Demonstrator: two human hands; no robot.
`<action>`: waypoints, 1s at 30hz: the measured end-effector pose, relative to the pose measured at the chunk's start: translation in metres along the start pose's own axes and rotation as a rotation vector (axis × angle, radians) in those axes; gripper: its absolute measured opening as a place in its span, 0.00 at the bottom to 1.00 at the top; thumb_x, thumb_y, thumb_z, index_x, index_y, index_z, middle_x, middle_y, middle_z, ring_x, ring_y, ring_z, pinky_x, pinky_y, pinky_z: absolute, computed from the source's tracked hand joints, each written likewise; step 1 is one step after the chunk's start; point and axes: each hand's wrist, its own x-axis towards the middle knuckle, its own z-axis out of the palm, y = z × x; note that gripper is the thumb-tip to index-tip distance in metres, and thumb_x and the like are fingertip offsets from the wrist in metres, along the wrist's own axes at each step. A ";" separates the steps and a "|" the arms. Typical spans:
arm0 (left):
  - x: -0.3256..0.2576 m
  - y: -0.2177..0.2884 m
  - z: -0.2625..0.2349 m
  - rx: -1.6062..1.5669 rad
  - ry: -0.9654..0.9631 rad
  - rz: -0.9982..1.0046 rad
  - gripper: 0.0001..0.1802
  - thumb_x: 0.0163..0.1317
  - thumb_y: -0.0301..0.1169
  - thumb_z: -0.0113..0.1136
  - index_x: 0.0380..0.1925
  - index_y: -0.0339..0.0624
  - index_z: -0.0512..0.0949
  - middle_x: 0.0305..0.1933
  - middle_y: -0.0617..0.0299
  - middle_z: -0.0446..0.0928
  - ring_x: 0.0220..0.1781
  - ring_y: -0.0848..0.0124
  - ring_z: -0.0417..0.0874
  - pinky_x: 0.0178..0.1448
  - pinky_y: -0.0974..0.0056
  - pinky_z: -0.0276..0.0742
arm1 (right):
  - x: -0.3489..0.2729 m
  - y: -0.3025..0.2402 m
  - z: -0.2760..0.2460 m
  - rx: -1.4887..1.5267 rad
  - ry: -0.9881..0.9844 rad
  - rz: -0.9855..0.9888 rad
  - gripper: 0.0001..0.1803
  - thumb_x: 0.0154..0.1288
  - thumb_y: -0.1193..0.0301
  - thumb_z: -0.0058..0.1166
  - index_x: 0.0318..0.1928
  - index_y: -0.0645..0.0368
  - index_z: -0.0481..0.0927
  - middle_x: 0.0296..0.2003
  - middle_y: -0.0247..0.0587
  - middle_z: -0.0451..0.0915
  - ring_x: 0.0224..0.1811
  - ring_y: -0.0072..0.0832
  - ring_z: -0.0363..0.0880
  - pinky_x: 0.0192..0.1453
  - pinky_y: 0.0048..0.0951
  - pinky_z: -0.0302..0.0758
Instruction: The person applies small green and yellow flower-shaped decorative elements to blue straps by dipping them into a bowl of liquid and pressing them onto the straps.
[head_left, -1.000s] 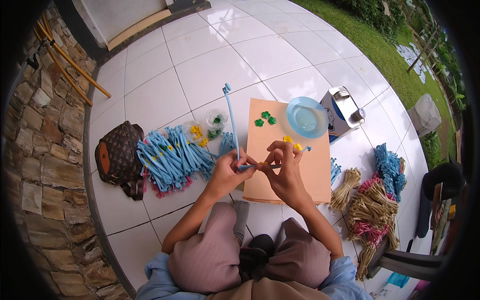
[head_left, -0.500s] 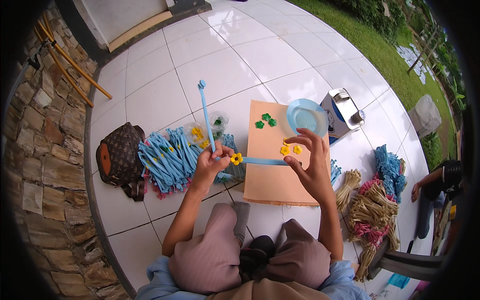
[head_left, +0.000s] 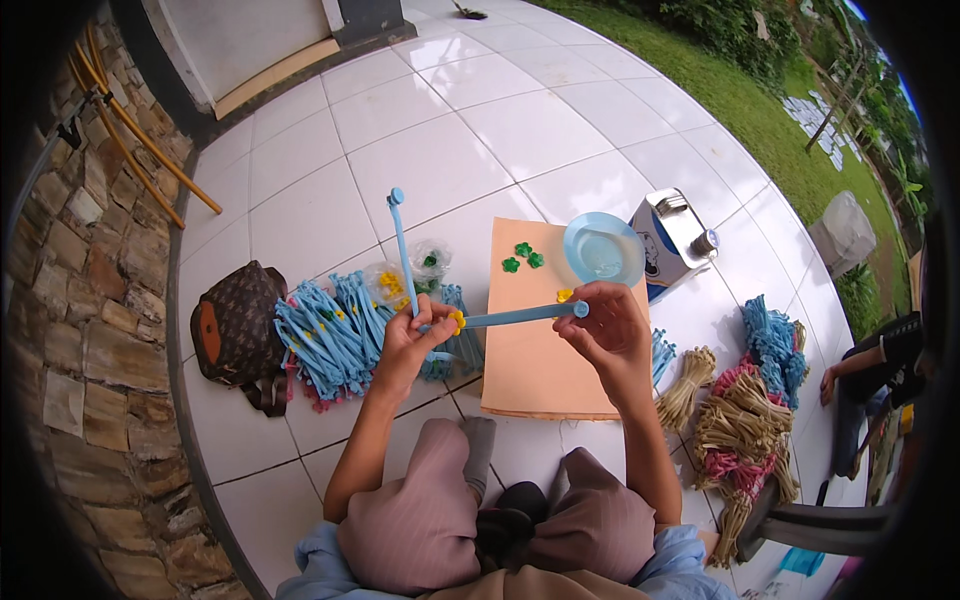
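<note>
A long light-blue strap [head_left: 515, 316] with a small round knob at each end is stretched between my hands above a peach-coloured board [head_left: 550, 375]. My left hand [head_left: 402, 350] is closed on it beside a yellow flower [head_left: 457, 321] sitting on the strap; the strap's other arm rises upright from that grip. At the opposite end, the fingers of my right hand [head_left: 618, 335] curl round the strap close to its knob. Behind the strap, yellow flower pieces [head_left: 565, 296] on the board are partly hidden. Several green flowers [head_left: 523, 249] lie near its far left corner.
A light-blue dish [head_left: 603, 250] rests on the board's far right corner, beside a tin can [head_left: 670, 245]. Left are a pile of blue straps [head_left: 330, 335], clear bags [head_left: 430, 258] and a brown backpack [head_left: 237, 322]. Tan bundles [head_left: 740, 430] and another person [head_left: 875, 375] are at right.
My right hand has shifted slightly left, its fingers now curled in more, and the strap's right-end knob has come into view. The right end of the strap has tilted up a little.
</note>
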 end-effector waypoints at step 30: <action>-0.014 0.029 0.001 0.024 -0.007 0.088 0.22 0.51 0.18 0.62 0.21 0.47 0.56 0.40 0.53 0.76 0.43 0.71 0.79 0.51 0.66 0.76 | 0.012 0.009 0.057 0.456 0.082 0.116 0.39 0.56 0.81 0.55 0.62 0.56 0.46 0.48 0.48 0.70 0.43 0.28 0.73 0.48 0.28 0.71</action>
